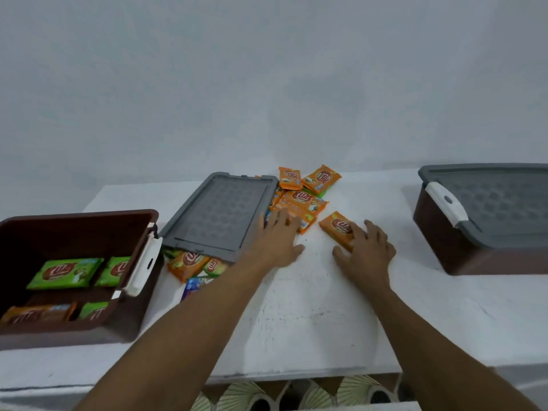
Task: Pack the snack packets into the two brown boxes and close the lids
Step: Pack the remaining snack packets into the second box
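While both forearms stretch out over the white table (311, 307), the left hand (275, 238) lies palm down, fingers spread. Its fingertips touch the near edge of the pile of orange packets (301, 203) at mid-table. Left grip: released, nothing held.

Right hand (366, 247): fingers spread, resting on the near end of the single orange packet (336, 225), thumb down on the table. Right grip: released, not closed round the packet. That packet lies flat, just right of the pile.

Open brown box (74, 226), far left: 3 green packets (66, 272) and 1 orange packet (38, 314) lie inside. A white latch (143, 262) stands at its right wall.

Loose grey lid (219, 212): between the open box and the pile, tilted, resting on packets. Orange ones and 1 blue packet (194, 287) show at its near edge.

Closed brown box (462, 247), far right: grey lid on, white clasp (446, 204) at its left end. It stands well apart from the hands.
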The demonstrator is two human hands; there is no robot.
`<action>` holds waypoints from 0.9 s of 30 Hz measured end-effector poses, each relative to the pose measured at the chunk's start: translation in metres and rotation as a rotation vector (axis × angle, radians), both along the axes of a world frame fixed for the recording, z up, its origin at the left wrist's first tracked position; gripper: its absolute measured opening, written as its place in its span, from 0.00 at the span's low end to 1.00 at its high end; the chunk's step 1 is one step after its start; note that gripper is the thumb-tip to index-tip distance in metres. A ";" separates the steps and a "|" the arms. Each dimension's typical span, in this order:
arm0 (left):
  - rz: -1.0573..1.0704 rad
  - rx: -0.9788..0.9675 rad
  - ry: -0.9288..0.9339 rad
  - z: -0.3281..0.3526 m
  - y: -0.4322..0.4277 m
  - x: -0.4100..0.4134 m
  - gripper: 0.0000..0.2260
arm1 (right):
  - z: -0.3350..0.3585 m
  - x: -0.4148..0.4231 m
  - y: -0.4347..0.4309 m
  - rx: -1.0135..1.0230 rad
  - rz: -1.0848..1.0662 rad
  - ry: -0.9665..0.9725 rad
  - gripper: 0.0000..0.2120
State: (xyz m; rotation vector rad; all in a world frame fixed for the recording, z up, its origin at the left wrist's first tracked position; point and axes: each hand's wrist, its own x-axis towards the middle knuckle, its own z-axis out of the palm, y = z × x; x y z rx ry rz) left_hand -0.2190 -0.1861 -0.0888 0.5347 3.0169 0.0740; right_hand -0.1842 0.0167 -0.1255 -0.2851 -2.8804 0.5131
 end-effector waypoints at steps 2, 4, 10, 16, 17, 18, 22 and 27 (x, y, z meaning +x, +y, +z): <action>0.037 0.014 -0.005 -0.005 0.010 -0.006 0.31 | -0.001 -0.001 -0.002 -0.026 0.003 0.010 0.32; -0.001 -0.013 0.060 -0.008 0.020 -0.008 0.33 | 0.001 -0.002 0.001 -0.083 -0.048 0.043 0.33; -0.048 0.130 0.138 -0.014 0.033 0.001 0.31 | 0.002 -0.003 0.005 -0.263 -0.087 0.073 0.41; -0.185 0.052 0.179 -0.012 0.031 0.003 0.20 | 0.003 -0.002 0.004 -0.295 -0.063 0.081 0.42; -0.216 0.030 0.167 -0.011 0.029 0.002 0.19 | 0.003 -0.002 0.004 -0.296 -0.062 0.079 0.42; -0.234 0.041 0.180 -0.008 0.027 0.001 0.17 | 0.003 -0.002 0.004 -0.301 -0.061 0.076 0.42; -0.042 0.420 0.257 0.019 0.017 -0.007 0.10 | 0.003 -0.001 0.004 -0.322 -0.055 0.055 0.42; 0.351 1.260 -0.118 0.054 0.004 -0.010 0.12 | 0.006 0.001 0.004 -0.355 -0.033 0.049 0.42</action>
